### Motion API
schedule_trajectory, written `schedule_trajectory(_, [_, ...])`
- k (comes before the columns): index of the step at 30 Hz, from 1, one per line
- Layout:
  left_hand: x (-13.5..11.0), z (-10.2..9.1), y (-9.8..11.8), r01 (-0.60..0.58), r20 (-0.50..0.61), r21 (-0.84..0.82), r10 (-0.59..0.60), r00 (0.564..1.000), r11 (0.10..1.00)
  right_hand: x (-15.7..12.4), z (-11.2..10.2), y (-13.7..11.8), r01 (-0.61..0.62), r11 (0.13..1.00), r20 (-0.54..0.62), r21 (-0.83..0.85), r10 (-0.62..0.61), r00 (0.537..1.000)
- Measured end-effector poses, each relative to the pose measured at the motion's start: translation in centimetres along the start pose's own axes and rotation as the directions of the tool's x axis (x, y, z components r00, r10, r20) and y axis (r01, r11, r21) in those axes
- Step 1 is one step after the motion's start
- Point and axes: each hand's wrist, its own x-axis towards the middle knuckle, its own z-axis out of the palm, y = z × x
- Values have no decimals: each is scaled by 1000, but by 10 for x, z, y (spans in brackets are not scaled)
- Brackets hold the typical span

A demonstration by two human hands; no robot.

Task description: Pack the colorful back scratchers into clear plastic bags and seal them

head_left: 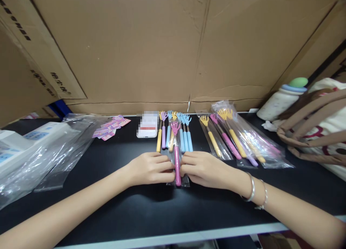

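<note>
A pink back scratcher (177, 159) with a hand-shaped head lies in a clear plastic sleeve (184, 180) on the black table (113, 205). My left hand (151, 168) pinches the sleeve's left edge, fingers closed. On the other edge, my right hand (204, 168) grips it the same way. Just behind lies a row of several unbagged scratchers (174, 135) in yellow, purple and blue.
Bagged scratchers (238, 141) are piled at the right. A stack of empty clear bags (54, 148) and small pink labels (110, 128) lie at the left, beside a white box (16, 144). A white phone (147, 125), a bottle (282, 99) and a tote bag (321, 130) stand near cardboard walls.
</note>
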Motion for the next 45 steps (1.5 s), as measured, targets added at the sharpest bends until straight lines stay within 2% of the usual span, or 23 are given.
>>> schedule_trajectory(9, [0,-1,1,-13,-9,23,13,1000,1000,1,-3,-1,-21,999,32,46,20,999])
schedule_trajectory(19, [-1,-1,1,9,-16,-2,-9,1000,1000,2,-4,-2,-2,998,-24,56,3,1000])
schedule_trajectory(32, [-1,-2,1,15,-6,-11,-15,1000,1000,-1,-1,-1,-18,999,15,35,17,1000])
schedule_trajectory(45, [0,-1,1,17,-32,20,-17,999,1000,-1,0,-3,-13,1000,-25,-5,13,1000])
